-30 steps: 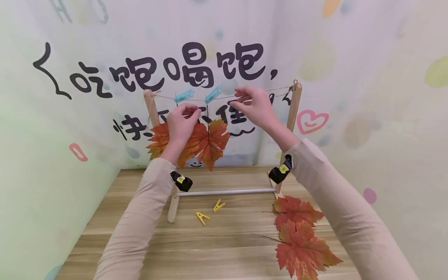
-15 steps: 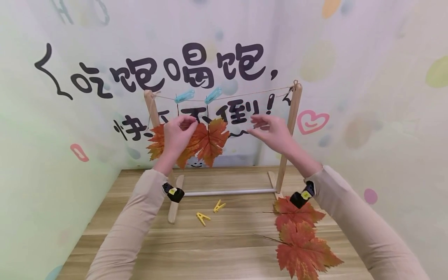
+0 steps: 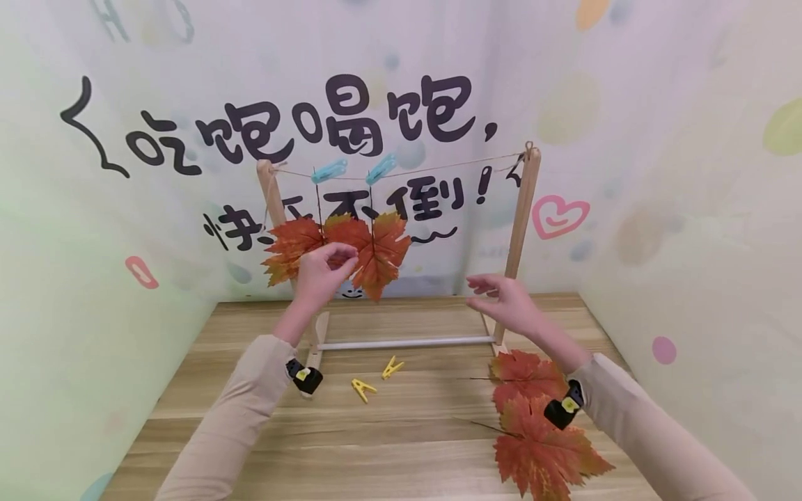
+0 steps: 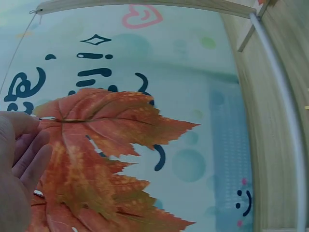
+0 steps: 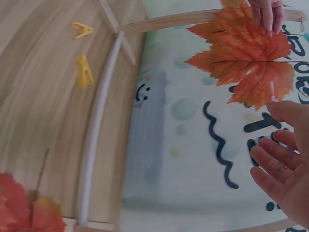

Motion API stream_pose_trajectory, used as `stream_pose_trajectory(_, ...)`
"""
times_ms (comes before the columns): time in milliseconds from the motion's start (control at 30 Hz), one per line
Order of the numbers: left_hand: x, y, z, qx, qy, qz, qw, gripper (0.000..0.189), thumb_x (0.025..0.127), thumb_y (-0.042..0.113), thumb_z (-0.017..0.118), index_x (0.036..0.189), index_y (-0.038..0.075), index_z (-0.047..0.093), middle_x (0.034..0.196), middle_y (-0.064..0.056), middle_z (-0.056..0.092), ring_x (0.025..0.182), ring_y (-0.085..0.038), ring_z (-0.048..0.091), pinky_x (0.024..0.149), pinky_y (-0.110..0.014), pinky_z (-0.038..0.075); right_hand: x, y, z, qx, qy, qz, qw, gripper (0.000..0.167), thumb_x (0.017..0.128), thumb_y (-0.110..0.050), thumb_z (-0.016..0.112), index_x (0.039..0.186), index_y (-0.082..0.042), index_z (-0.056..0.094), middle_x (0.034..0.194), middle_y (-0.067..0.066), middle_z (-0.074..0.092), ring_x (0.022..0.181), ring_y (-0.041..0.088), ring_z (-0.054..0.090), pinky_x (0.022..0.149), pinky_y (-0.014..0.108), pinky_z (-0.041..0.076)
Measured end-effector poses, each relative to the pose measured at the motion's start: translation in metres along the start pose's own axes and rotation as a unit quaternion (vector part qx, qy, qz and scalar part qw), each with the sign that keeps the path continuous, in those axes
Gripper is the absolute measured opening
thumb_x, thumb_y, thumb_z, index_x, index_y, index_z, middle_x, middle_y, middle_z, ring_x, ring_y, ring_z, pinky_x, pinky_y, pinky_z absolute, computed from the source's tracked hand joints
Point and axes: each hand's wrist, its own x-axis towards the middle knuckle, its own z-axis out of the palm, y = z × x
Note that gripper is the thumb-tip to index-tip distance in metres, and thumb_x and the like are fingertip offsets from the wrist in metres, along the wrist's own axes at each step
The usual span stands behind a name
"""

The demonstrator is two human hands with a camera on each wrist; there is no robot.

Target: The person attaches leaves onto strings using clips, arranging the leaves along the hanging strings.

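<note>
Two orange-red artificial maple leaves hang by their stems, the left leaf (image 3: 285,254) partly behind my left hand (image 3: 321,275) and the right leaf (image 3: 383,254) beside its fingertips. Light blue clothespins, a left one (image 3: 328,171) and a right one (image 3: 381,169), grip the stems on a thin string (image 3: 451,165). My left hand has loosely bent fingers around nothing, close in front of the leaves. Lower and to the right, my right hand (image 3: 506,303) is held in the air by the frame's right post, fingers relaxed and spread in the right wrist view, nothing in them.
A wooden post (image 3: 525,216) at each side carries the string, with a white rod (image 3: 407,344) low between them. Two yellow clothespins (image 3: 362,390) lie on the wooden table (image 3: 388,445). Two more maple leaves (image 3: 545,449) lie at the right, partly under the right forearm.
My right hand has come down from the string, moving rightward toward the right post. My left hand has sunk from just below the clothespins to the front of the hanging leaves.
</note>
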Motion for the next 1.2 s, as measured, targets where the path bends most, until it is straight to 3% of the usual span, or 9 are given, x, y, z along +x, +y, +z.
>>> stream_pose_trajectory(200, -0.018, -0.01, 0.006, 0.001, -0.017, -0.014, 0.9998, 0.011, 0.08, 0.002, 0.066, 0.091, -0.002, 0.067, 0.084, -0.014, 0.068, 0.075, -0.022, 0.064, 0.066, -0.032, 0.054, -0.025, 0.024, 0.013, -0.002, -0.015, 0.007, 0.9999, 0.039, 0.084, -0.018, 0.065, 0.117, 0.002, 0.057, 0.11, 0.015, 0.062, 0.097, 0.027, 0.059, 0.085, 0.045, 0.046)
stream_pose_trajectory(533, -0.051, -0.03, 0.021, -0.008, -0.052, -0.051, 0.9973, 0.013, 0.081, 0.002, 0.066, 0.092, -0.002, 0.067, 0.085, -0.012, 0.068, 0.077, -0.022, 0.065, 0.067, -0.032, 0.054, -0.059, 0.06, 0.035, 0.022, -0.052, 0.021, 0.9982, 0.036, 0.082, -0.009, 0.066, 0.113, 0.007, 0.057, 0.105, 0.019, 0.063, 0.093, 0.028, 0.06, 0.081, 0.045, 0.048)
stream_pose_trajectory(700, -0.063, -0.039, 0.029, -0.001, -0.091, -0.083, 0.9924, 0.012, 0.081, 0.003, 0.066, 0.093, 0.002, 0.067, 0.086, -0.01, 0.067, 0.078, -0.021, 0.064, 0.069, -0.032, 0.053, -0.071, 0.075, 0.046, 0.035, -0.061, 0.031, 0.997, 0.036, 0.082, -0.013, 0.067, 0.112, 0.006, 0.058, 0.1, 0.014, 0.063, 0.091, 0.027, 0.06, 0.077, 0.038, 0.05)
stream_pose_trajectory(867, -0.071, -0.049, 0.033, 0.006, -0.126, -0.106, 0.9863, 0.016, 0.081, 0.003, 0.065, 0.096, -0.001, 0.065, 0.088, -0.014, 0.067, 0.08, -0.024, 0.064, 0.071, -0.033, 0.053, -0.079, 0.088, 0.063, 0.044, -0.071, 0.024, 0.9963, 0.036, 0.082, -0.012, 0.066, 0.111, 0.007, 0.058, 0.097, 0.014, 0.064, 0.088, 0.032, 0.06, 0.075, 0.036, 0.051)
stream_pose_trajectory(1133, -0.086, -0.066, 0.042, -0.003, -0.142, -0.089, 0.9858, 0.016, 0.077, -0.004, 0.064, 0.093, -0.007, 0.065, 0.084, -0.017, 0.067, 0.075, -0.026, 0.064, 0.066, -0.031, 0.053, -0.1, 0.109, 0.093, 0.061, -0.119, 0.022, 0.9908, 0.038, 0.082, -0.01, 0.066, 0.111, 0.011, 0.055, 0.093, 0.019, 0.062, 0.08, 0.016, 0.06, 0.068, 0.027, 0.051)
stream_pose_trajectory(1200, -0.09, -0.069, 0.043, -0.005, -0.149, -0.098, 0.984, 0.016, 0.078, -0.004, 0.064, 0.093, -0.007, 0.065, 0.085, -0.016, 0.067, 0.075, -0.025, 0.063, 0.067, -0.031, 0.053, -0.105, 0.112, 0.099, 0.07, -0.128, 0.027, 0.9889, 0.04, 0.081, -0.011, 0.067, 0.111, 0.012, 0.055, 0.092, 0.018, 0.063, 0.079, 0.015, 0.06, 0.068, 0.026, 0.051)
